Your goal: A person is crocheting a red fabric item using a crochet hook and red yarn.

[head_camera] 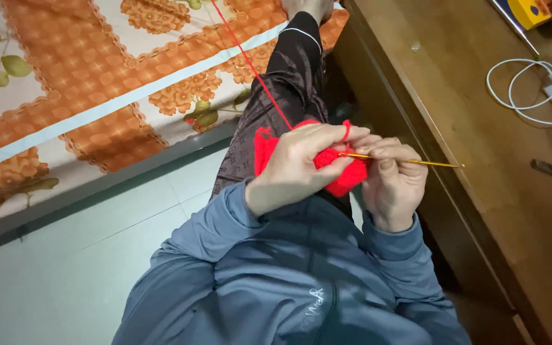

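- The left hand (298,167) pinches the red crochet piece (346,179) at mid-frame, yarn (250,64) running to the upper middle
- The right hand (394,185), fingers closed, grips the gold hook (416,161); its shaft lies level, tip seemingly in the piece

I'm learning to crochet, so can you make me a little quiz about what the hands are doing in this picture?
1. True or false: the right hand holds a gold crochet hook.
2. What colour is the crocheted piece in the left hand?
A. blue
B. red
C. green
3. Fill in: the red yarn strand runs up from the hands across the dark trouser leg and over the ____ bedspread.

Key:
1. True
2. B
3. orange flowered
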